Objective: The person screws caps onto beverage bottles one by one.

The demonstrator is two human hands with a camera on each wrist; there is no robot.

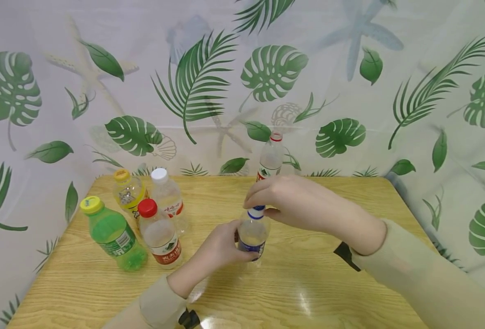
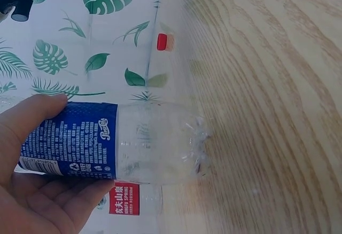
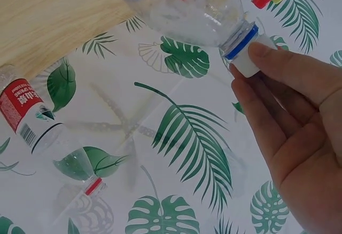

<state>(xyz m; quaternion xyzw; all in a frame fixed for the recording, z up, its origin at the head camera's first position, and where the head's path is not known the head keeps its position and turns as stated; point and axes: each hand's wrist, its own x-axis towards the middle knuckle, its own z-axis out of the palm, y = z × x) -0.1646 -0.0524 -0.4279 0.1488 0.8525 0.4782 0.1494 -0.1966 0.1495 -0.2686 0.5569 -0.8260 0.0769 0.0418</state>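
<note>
A clear plastic bottle with a blue Pepsi label (image 2: 85,138) stands on the table in front of me. My left hand (image 1: 222,246) grips it round the label, thumb on one side and fingers on the other. My right hand (image 1: 285,201) comes in from above and pinches the white bottle cap (image 3: 247,60) between thumb and fingers. A blue ring (image 3: 242,40) shows at the bottle's neck, right at the cap's edge. Behind the right hand stands a clear bottle with a red-and-white label (image 3: 22,106); its mouth (image 1: 276,136) has no cap on it.
Several capped bottles stand together at the left: a green one (image 1: 113,233), a red-capped one (image 1: 158,233), a white-capped one (image 1: 168,196) and a yellow-capped one (image 1: 129,192). A loose red cap (image 2: 162,41) lies on the table (image 1: 308,283). Leaf-patterned cloth (image 1: 209,160) hangs behind.
</note>
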